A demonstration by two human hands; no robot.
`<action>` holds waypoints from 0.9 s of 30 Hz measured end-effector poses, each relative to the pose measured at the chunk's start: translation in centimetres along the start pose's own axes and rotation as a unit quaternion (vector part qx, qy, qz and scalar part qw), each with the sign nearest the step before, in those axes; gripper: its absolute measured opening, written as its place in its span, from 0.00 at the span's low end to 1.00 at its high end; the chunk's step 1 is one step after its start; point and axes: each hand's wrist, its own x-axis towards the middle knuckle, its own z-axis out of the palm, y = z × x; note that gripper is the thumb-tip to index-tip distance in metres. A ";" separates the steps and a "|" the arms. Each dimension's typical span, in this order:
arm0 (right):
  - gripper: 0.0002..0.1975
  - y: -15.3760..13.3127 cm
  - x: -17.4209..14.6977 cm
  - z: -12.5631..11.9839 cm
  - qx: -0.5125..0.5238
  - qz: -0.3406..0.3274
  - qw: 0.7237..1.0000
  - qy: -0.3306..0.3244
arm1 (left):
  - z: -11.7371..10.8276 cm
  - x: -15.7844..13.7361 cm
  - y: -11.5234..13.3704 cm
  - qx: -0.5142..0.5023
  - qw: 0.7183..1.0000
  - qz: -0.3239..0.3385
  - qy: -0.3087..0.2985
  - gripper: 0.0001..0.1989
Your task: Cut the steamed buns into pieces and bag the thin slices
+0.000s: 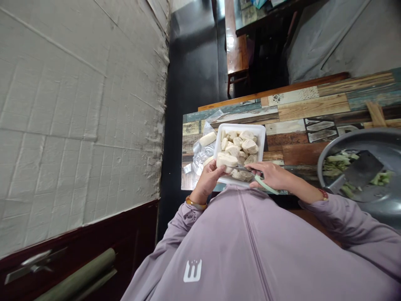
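Observation:
My left hand (210, 175) grips a pale, cream-coloured food roll (227, 159) by its near end, over a white tray (262, 140). My right hand (270, 174) is closed on scissors with light green handles (263, 184). The metal blades (239, 168) point left and meet the near side of the roll; how far they bite in cannot be seen. Many thick cut pieces (249, 145) of the same pale food fill the tray. Left of it, an uncut roll (207, 139) lies on crumpled clear plastic packaging (200, 156).
The tray stands near the front edge of a patchwork-patterned table (300, 148). At right is a large grey basin (326, 154) holding chopped green vegetables (340, 163) and a cleaver (363, 169). A white-covered wall (94, 92) rises at left; a wooden bench (236, 52) stands beyond.

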 end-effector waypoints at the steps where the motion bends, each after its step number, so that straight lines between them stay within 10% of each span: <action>1: 0.34 -0.1 0.0 0.0 0.009 0.000 1.000 -0.007 | 0.0 0.0 -0.1 0.007 1.000 -0.002 0.000 0.22; 14: 0.37 -0.4 -0.6 -0.7 0.070 0.060 0.994 -0.062 | 0.4 -0.2 0.3 0.045 0.999 0.021 0.007 0.22; 27: 0.40 -0.3 0.8 0.0 0.089 -0.015 0.994 -0.069 | 0.1 -0.5 0.5 0.100 0.994 -0.018 -0.038 0.17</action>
